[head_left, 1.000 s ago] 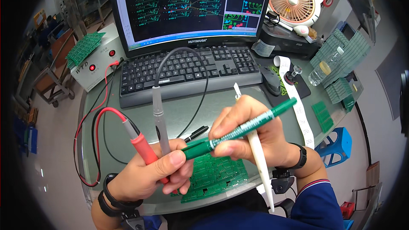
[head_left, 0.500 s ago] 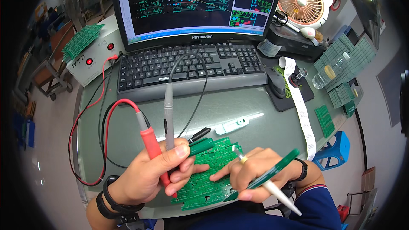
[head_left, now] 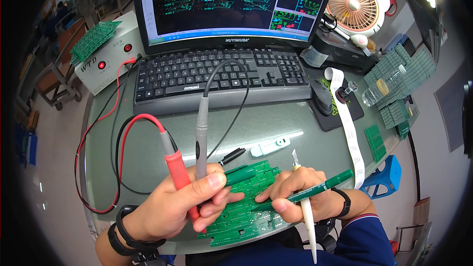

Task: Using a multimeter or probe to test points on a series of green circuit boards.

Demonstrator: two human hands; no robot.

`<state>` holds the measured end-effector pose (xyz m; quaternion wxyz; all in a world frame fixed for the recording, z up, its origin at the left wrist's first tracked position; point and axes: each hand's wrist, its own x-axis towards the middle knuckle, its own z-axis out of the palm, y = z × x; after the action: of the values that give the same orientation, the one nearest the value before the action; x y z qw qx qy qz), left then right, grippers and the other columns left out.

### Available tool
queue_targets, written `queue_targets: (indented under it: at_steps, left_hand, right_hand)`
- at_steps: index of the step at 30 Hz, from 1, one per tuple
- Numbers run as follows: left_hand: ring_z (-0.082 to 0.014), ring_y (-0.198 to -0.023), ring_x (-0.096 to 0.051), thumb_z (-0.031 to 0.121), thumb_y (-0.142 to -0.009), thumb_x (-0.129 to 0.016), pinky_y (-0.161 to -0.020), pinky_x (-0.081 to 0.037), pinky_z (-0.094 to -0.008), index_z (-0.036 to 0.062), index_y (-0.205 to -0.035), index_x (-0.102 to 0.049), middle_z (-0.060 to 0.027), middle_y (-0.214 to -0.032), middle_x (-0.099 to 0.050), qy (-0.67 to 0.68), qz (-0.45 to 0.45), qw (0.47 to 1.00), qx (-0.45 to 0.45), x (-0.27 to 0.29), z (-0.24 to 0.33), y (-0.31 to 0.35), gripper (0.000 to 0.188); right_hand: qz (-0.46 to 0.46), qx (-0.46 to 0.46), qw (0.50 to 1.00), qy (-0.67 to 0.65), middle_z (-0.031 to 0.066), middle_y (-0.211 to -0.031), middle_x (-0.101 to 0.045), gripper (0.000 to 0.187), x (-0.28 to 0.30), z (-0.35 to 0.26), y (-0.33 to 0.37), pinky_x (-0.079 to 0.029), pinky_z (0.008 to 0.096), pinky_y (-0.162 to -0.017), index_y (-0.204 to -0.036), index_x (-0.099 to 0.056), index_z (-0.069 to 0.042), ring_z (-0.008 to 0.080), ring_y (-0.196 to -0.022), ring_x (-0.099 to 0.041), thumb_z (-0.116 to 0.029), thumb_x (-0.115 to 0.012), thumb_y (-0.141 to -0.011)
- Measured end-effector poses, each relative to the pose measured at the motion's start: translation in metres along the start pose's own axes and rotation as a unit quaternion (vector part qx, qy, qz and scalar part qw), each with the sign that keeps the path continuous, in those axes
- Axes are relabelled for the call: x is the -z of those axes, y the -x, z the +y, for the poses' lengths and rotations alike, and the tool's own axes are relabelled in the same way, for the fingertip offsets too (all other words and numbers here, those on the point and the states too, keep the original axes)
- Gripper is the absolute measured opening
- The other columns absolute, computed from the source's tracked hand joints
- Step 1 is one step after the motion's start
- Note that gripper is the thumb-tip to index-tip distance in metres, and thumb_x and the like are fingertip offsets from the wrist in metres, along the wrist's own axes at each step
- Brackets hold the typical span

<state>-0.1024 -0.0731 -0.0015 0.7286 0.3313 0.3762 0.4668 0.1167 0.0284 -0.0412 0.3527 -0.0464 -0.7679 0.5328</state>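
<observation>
Navy sleeve [head_left: 367, 240], black wristbands [head_left: 348, 203].

PCB [head_left: 241, 222] partly behind L hand [head_left: 189, 199], monitor [head_left: 217, 7] top o/o frame

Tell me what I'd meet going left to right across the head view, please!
Box → red probe → green cap → white tool → paper strip → bottle.

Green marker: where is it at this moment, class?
In the head view, the green marker is right of centre in the right hand, crossing the white-handled knife, its tip pointing left above the green circuit board.
</observation>
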Motion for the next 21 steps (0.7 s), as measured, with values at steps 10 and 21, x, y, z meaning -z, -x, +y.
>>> queue_targets:
  at_steps: [10,21]
  left_hand:
    - [-0.0062,-0.043,-0.043,0.036,-0.102,-0.038,-0.108,-0.037,-0.0444,0.0096,-0.076,-0.043,0.0036,-0.051,-0.039,-0.012,0.003,1.0,0.0,-0.0009,0.0016,-0.0005,0.037]
    - [-0.0063,-0.045,-0.043,0.036,-0.102,-0.04,-0.107,-0.038,-0.0424,0.009,-0.079,-0.044,0.0044,-0.056,-0.039,-0.008,-0.011,1.0,-0.004,0.0016,0.0014,0.0001,0.036]
  right_hand:
    - [0.005,0.004,1.0,0.018,0.0084,-0.065,-0.061,0.018,-0.0024,0.0006,-0.001,-0.047,0.0255,-0.046,-0.081,-0.052,-0.001,0.0159,-0.058,-0.064,-0.003,-0.069,-0.084]
    - [0.008,0.023,0.999,0.045,0.0097,-0.066,-0.063,0.017,-0.0037,0.0014,-0.0007,-0.047,0.026,-0.045,-0.082,-0.053,0.0,0.0162,-0.055,-0.063,-0.005,-0.07,-0.083]
